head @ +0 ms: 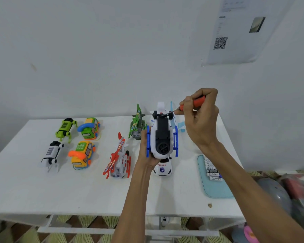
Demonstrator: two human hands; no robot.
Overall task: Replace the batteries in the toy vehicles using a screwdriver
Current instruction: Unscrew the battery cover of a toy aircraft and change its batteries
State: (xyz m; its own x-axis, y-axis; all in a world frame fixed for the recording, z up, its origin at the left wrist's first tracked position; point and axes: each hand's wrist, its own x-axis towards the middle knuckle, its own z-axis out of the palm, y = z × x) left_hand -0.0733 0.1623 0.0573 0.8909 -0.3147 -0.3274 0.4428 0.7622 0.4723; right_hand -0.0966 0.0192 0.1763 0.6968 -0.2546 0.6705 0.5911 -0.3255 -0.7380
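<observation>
My left hand (145,151) holds a white and blue toy helicopter (162,135) above the table, its black underside turned up toward me. My right hand (201,118) grips an orange-handled screwdriver (191,104), whose tip rests at the far end of the black underside panel. Several batteries (212,170) lie in a row on a light blue tray (216,188) to the right, partly hidden by my right forearm. A white police car (162,168) sits on the table just under the helicopter.
On the white table (77,195) stand a red and white helicopter (118,158), a green helicopter (137,125), two phone cars (82,155), a green robot dog (65,128) and a white one (51,154). Bags and clutter lie on the floor at right.
</observation>
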